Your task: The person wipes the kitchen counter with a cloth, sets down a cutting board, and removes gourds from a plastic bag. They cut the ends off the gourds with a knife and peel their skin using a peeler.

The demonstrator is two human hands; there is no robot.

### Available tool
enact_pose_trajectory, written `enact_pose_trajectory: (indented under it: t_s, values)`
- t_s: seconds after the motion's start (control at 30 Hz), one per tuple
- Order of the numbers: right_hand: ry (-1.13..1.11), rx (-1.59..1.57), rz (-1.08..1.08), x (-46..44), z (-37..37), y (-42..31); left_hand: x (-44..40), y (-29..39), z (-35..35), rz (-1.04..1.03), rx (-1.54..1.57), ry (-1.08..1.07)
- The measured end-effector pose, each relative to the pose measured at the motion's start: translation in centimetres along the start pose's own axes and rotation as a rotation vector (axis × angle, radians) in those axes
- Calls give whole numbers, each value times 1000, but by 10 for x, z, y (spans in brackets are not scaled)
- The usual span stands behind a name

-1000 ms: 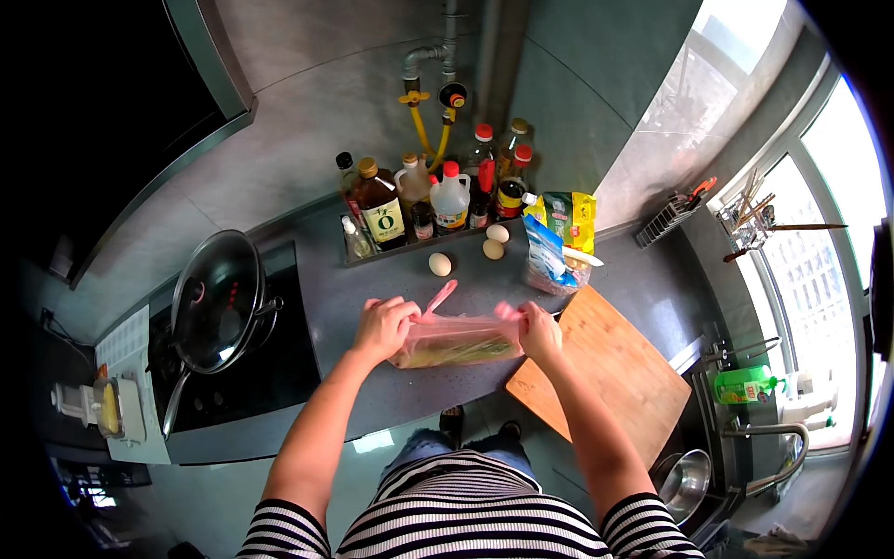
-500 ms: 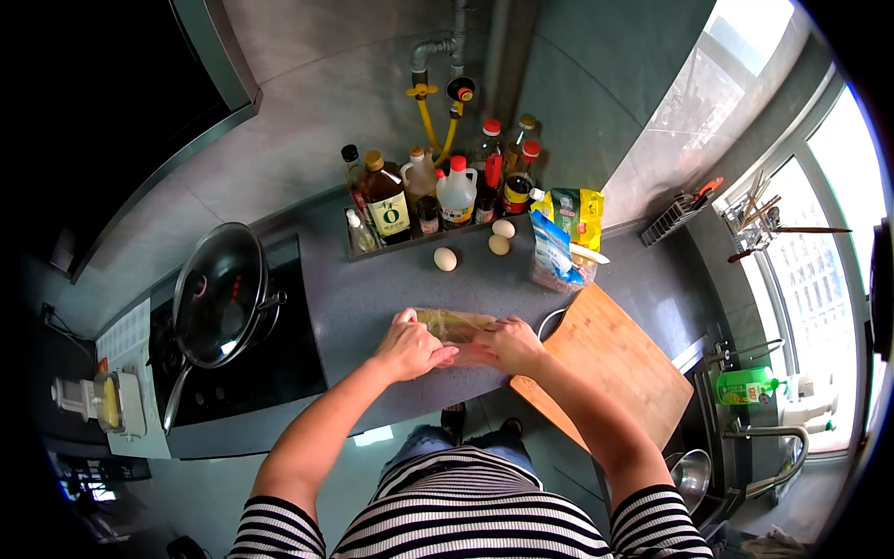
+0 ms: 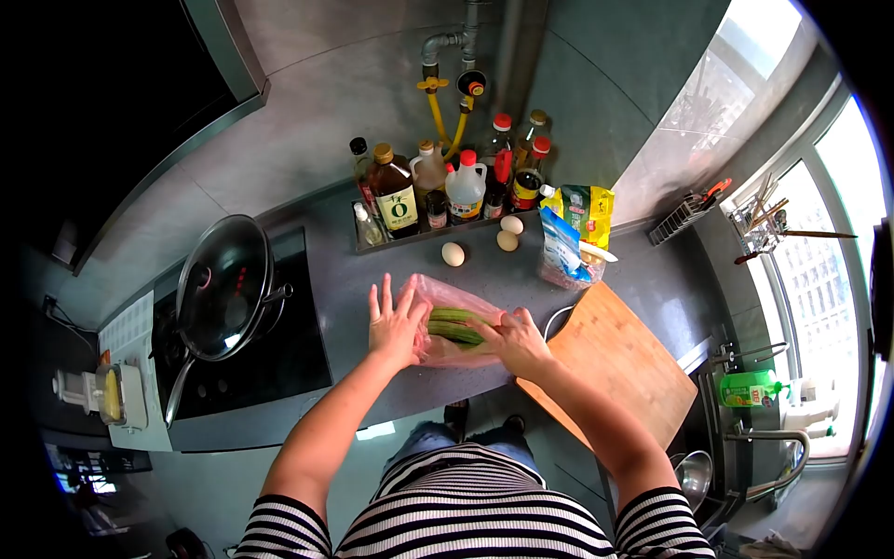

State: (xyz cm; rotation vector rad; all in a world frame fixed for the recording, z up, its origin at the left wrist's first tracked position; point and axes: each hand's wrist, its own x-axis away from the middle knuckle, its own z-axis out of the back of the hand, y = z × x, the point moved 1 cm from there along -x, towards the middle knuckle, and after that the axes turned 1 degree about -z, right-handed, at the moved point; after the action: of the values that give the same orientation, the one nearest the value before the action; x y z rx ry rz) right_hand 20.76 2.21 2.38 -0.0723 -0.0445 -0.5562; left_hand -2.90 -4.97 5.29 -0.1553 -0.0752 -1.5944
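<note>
A thin pink plastic bag (image 3: 470,296) lies on the counter in front of me, with long green vegetables (image 3: 453,326) showing in it. My left hand (image 3: 395,323) rests at the bag's left end, its fingers spread and the thumb side against the plastic. At the right end, my right hand (image 3: 517,343) has its fingers closed around the end of a green vegetable. Whether a layer of plastic lies between those fingers and the vegetable, I cannot tell.
Behind the bag are eggs (image 3: 453,254) and a tray (image 3: 424,235) of sauce bottles. To the right lie a wooden cutting board (image 3: 619,363) and food packets (image 3: 564,247). A lidded wok (image 3: 223,289) stands on the stove (image 3: 293,359) at left.
The bag has been spread wider, so more of the green vegetables shows. My left hand has gone from gripping the bag to spread fingers. The view has shifted slightly.
</note>
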Motion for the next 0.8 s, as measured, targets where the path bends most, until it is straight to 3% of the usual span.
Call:
enact_pose_trajectory:
  t_s: [0.07, 0.17, 0.2, 0.3, 0.37, 0.43, 0.6, 0.7, 0.8]
  values:
    - [-80, -4, 102, 10, 3, 8, -2, -5, -4, 56, -39, -113]
    - [-223, 102, -137, 23, 6, 16, 0, 1, 1, 30, 164, -111]
    - [-95, 51, -184, 27, 7, 16, -1, 6, 3, 2, 186, -98]
    - [-295, -12, -447, 16, -2, 8, -2, 17, -8, -159, 144, 26]
    - [-313, -69, -570, 9, -8, 9, -5, 22, -11, -119, 105, -79]
    - [-312, -134, -686, 3, -9, 15, -9, 25, -17, -60, 135, -123]
    - [-120, -158, -715, 8, -30, 13, -18, 34, -30, 15, 113, -135]
    - [-198, -397, -741, 8, -25, 26, -22, 38, -34, 25, 193, -140]
    - [32, -1177, -649, 2, -49, 59, -24, 36, -46, 90, 374, -33]
